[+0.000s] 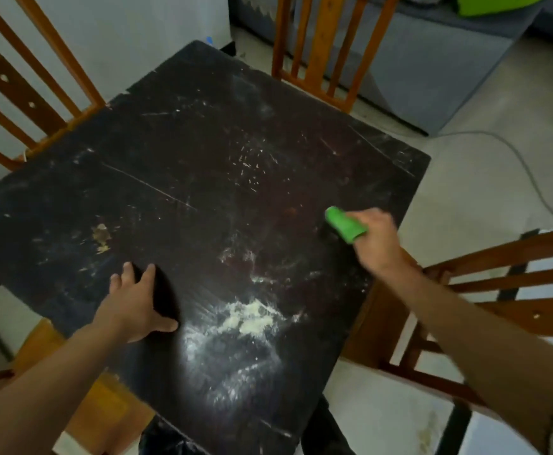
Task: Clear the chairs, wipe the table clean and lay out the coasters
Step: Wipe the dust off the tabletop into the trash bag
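Observation:
A dark, scratched square table [186, 152] fills the view. White powder [248, 318] is smeared across its near part, and a small tan stain [101, 236] lies to the left. My left hand [133, 305] presses a dark flat object [166, 295], hard to make out against the tabletop, just left of the powder. My right hand [375, 239] grips a green-handled brush [345, 224] near the table's right edge, its dark bristles against the surface.
Wooden slat-back chairs stand at the far left [28, 93], the far side [317, 54] and the right [498, 290]. A wooden seat [45, 343] shows under the near left corner. A grey sofa [449, 60] and a cable [511, 149] on the pale floor lie beyond.

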